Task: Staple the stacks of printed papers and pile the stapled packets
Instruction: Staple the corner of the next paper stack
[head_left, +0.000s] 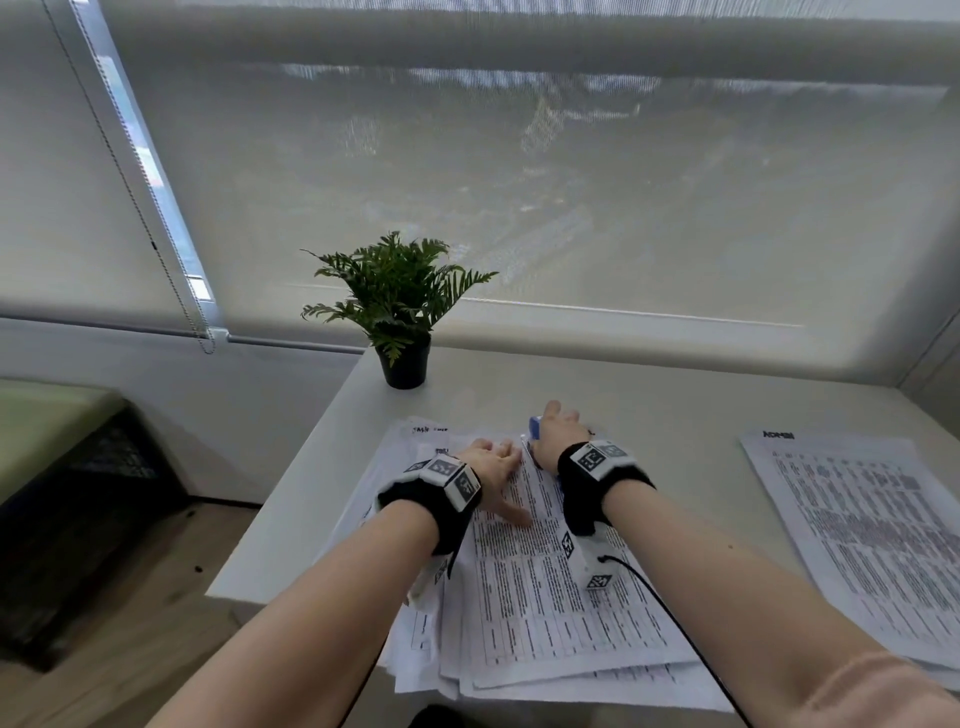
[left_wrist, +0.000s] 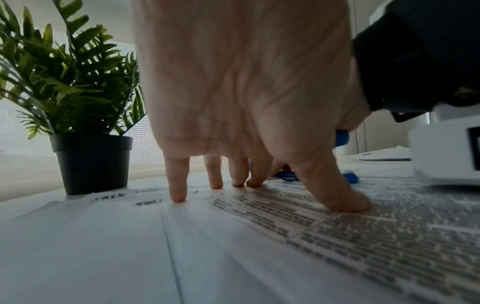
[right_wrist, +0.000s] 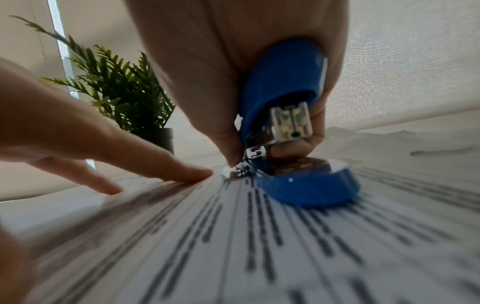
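Observation:
A loose stack of printed papers (head_left: 540, 587) lies on the white desk in front of me. My left hand (head_left: 493, 467) presses down on the top sheet (left_wrist: 259, 236) with straight, spread fingers (left_wrist: 178, 185). My right hand (head_left: 558, 431) grips a blue stapler (right_wrist: 285, 86) at the far edge of that stack. The stapler's base (right_wrist: 311, 189) rests on the paper and its top is tilted up, so the mouth stands apart. The stapler's blue tip (head_left: 535, 422) shows past the knuckles. The left index finger (right_wrist: 182, 168) lies just left of the stapler.
A second stack of printed sheets (head_left: 872, 540) lies at the right of the desk. A small fern in a black pot (head_left: 405, 364) stands at the desk's back left corner. A window with a roller blind (head_left: 519, 182) is behind; floor lies to the left.

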